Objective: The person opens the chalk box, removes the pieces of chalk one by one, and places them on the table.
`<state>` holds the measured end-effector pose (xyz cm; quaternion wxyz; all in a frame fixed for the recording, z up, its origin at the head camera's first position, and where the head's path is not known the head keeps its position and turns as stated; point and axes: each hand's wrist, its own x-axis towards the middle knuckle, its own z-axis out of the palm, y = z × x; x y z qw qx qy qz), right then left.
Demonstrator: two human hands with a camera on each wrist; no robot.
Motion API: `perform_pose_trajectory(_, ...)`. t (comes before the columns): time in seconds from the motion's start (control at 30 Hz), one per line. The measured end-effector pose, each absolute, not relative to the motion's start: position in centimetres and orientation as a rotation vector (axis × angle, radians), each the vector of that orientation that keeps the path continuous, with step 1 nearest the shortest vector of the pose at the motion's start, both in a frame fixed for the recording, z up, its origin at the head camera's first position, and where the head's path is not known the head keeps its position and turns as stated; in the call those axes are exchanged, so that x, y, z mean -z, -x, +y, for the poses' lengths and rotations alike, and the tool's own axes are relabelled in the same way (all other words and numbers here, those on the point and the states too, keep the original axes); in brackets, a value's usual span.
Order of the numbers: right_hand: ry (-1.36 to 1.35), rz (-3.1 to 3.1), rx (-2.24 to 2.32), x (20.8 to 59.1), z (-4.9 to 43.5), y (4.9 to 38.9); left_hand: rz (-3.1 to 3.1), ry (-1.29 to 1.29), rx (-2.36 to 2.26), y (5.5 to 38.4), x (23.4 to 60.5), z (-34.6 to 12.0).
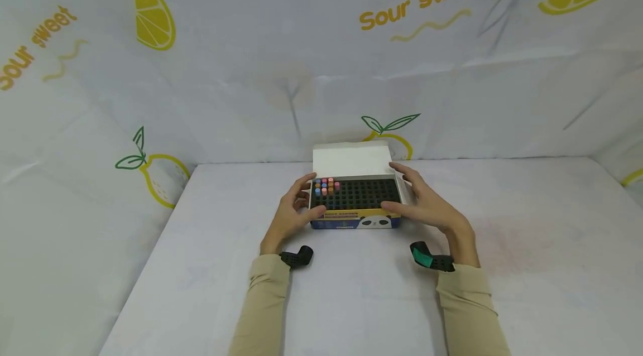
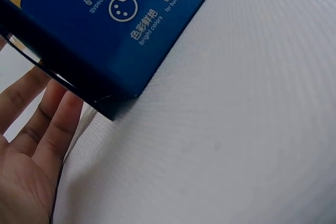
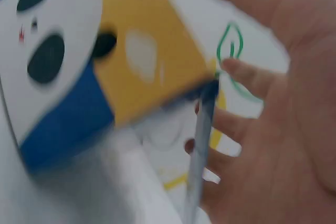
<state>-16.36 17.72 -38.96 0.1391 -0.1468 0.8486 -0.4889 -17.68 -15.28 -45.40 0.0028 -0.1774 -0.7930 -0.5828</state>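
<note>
A chalk box [image 1: 346, 220], blue and yellow with a panda face, lies on the table with its white lid [image 1: 351, 160] raised at the back. Inside, several coloured chalk sticks [image 1: 324, 186] stand in the left end of a black holed insert [image 1: 364, 191]. My left hand [image 1: 292, 210] holds the box's left end, thumb at the front edge, fingers along the side. Spread about the right end, my right hand [image 1: 427, 200] has its thumb over the front edge and its fingers beside the side flap [image 3: 197, 166]. The right wrist view is blurred.
A white cloth covers the table [image 1: 351, 300]. Behind it hangs a white backdrop [image 1: 261, 66] with lemon prints and lettering. Black wrist mounts [image 1: 298, 256] sit at both cuffs.
</note>
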Motion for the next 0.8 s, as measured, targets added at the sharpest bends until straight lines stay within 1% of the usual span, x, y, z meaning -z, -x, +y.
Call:
perform_pose_trajectory(0.27, 0.547, 2.750, 1.479, 37.6, 14.9, 16.8, -2.480, 0.553, 1.839, 17.8, 45.5, -15.2)
perform_pose_trajectory(0.4, 0.571, 2.825, 1.699, 37.6, 12.8, 16.9, -2.495, 0.540, 1.819, 17.8, 45.4, -15.2)
perform_pose_trajectory(0.57, 0.602, 2.775, 1.991, 37.5, 9.6, 16.6, -2.489, 0.544, 1.815, 17.7, 45.2, -15.2)
perform_pose_trajectory(0.67, 0.599, 2.783, 1.996, 37.8, 8.1, 16.6, -2.483, 0.544, 1.821, 17.8, 45.3, -15.2)
perform_pose_trajectory(0.8, 0.577, 2.848, 1.848, 38.4, 7.1, 16.7, -2.483, 0.541, 1.823, 17.9, 45.5, -15.2)
